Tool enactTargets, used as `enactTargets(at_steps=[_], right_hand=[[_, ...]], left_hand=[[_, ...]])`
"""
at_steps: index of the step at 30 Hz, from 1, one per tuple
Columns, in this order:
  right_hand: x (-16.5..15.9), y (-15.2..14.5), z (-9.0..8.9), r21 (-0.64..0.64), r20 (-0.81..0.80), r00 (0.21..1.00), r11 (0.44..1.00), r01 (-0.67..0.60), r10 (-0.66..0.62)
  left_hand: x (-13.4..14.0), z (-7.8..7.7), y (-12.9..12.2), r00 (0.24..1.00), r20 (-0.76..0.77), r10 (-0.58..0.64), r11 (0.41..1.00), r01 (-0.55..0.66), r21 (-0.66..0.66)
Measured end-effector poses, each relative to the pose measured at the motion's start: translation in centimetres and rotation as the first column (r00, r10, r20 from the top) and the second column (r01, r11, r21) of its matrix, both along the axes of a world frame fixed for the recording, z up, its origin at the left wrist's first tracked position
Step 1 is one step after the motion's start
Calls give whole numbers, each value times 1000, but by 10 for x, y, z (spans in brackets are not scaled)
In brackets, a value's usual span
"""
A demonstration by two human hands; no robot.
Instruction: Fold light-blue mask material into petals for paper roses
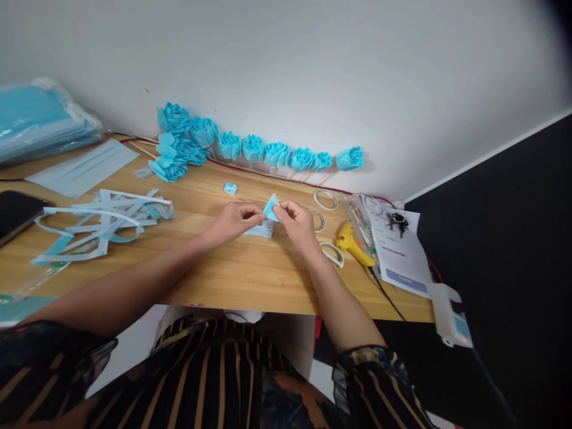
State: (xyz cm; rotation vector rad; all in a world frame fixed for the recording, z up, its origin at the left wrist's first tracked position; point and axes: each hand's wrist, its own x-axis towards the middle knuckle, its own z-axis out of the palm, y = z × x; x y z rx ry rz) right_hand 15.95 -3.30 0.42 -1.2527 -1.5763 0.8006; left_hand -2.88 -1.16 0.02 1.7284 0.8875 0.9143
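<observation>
Above the middle of the wooden table, both my hands pinch a small blue folded piece of fabric (270, 208) that comes to a point at the top. My left hand (236, 219) is closed, with thumb and forefinger at the piece's lower left corner. On its right side my right hand (297, 221) grips it between thumb and fingers. Under the hands lies a pale blue flat piece (260, 230), partly covered by them. A small blue folded bit (230, 189) rests on the table behind my left hand.
Blue fabric flowers (277, 155) on sticks lean along the wall. Cut strips (102, 223), a phone (20, 214) and a bagged blue stack (40, 122) are left. Tape rolls (326, 199), a yellow glue gun (353, 243), papers (397, 250) and keys (397, 223) lie right.
</observation>
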Motion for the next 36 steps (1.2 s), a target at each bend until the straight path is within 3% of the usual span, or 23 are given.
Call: enactTargets(at_steps=[8, 17, 21, 24, 26, 30, 36], right_hand=[[-2, -2, 3, 0, 31, 999, 1000, -11, 11], [-11, -10, 8, 20, 25, 995, 995, -93, 93], [-7, -8, 7, 34, -74, 997, 999, -15, 18], [-3, -5, 7, 43, -198, 980, 999, 32, -23], [-1, -3, 8, 31, -215, 976, 999, -17, 23], [-2, -3, 7, -51, -189, 973, 988, -144, 133], [-4, -2, 1, -68, -98, 992, 994, -89, 82]], left_hand=[[0, -1, 1, 999, 12, -53, 997, 53, -61], [1, -1, -3, 995, -30, -92, 995, 93, 33], [2, 1, -6, 990, -38, -135, 988, 137, 69], [0, 4, -5, 995, -24, -99, 995, 100, 12], [-2, 4, -2, 999, -15, -35, 999, 34, -39], [-4, 2, 1, 1000, 0, 25, 997, -25, -76], [-1, 4, -3, 999, -47, -19, 999, 17, -44]])
